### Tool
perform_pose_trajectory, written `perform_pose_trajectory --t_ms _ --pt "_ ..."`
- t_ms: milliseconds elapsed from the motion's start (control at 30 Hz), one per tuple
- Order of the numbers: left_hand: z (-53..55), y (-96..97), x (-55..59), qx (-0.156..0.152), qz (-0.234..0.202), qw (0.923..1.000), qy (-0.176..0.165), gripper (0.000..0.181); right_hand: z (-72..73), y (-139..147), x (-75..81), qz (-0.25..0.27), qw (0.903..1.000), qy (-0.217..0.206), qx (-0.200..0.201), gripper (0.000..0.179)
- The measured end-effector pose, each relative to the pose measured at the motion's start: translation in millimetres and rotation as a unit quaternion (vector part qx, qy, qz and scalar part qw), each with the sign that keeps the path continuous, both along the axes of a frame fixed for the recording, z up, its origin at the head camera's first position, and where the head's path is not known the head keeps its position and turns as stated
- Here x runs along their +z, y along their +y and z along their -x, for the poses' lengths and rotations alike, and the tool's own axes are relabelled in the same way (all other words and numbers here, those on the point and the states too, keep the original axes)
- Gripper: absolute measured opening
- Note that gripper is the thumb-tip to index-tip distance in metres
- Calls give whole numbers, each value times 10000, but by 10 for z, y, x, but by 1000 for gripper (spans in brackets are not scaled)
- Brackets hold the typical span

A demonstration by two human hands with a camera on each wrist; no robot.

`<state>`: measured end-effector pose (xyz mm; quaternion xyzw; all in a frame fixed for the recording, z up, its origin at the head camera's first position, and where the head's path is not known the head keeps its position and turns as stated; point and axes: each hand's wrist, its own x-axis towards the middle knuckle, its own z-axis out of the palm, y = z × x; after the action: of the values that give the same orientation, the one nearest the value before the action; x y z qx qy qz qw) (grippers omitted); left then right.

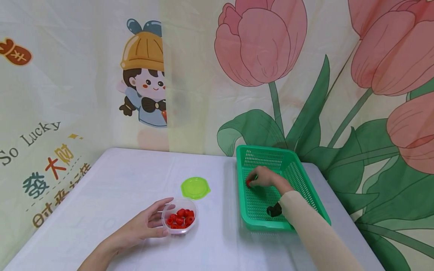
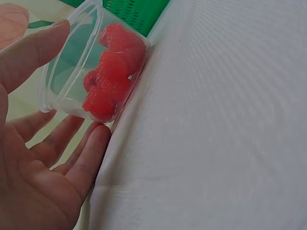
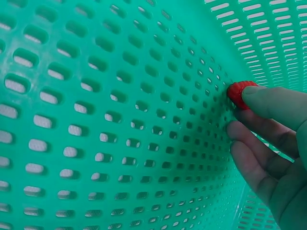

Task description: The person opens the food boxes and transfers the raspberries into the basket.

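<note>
A clear plastic container (image 1: 179, 230) with several red raspberries (image 2: 115, 62) in its bottom stands on the table. My left hand (image 1: 145, 222) holds it from the left side, the thumb at the near side and the fingers around the far side. Inside the green basket (image 1: 252, 226), my right hand (image 1: 266, 176) pinches a single red raspberry (image 3: 242, 93) between thumb and fingers. That raspberry is close to the basket's perforated surface; the right wrist view does not show whether it touches.
A lime-green lid (image 1: 195, 188) lies flat behind the container. Beside the right sleeve's cuff is a small black object (image 1: 274, 210), its kind unclear. White cloth (image 1: 210, 248) covers the table, and a printed curtain (image 1: 196, 75) hangs behind it.
</note>
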<state>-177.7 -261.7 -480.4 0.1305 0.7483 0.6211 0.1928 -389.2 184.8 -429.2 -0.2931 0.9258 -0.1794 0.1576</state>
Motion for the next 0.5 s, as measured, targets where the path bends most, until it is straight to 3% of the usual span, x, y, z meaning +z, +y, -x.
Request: perform_pose_trajectory --t_ms 500 --pt "3 -4 -10 -11 -4 10000 34 91 8 18 8 70 10000 -18 7 27"
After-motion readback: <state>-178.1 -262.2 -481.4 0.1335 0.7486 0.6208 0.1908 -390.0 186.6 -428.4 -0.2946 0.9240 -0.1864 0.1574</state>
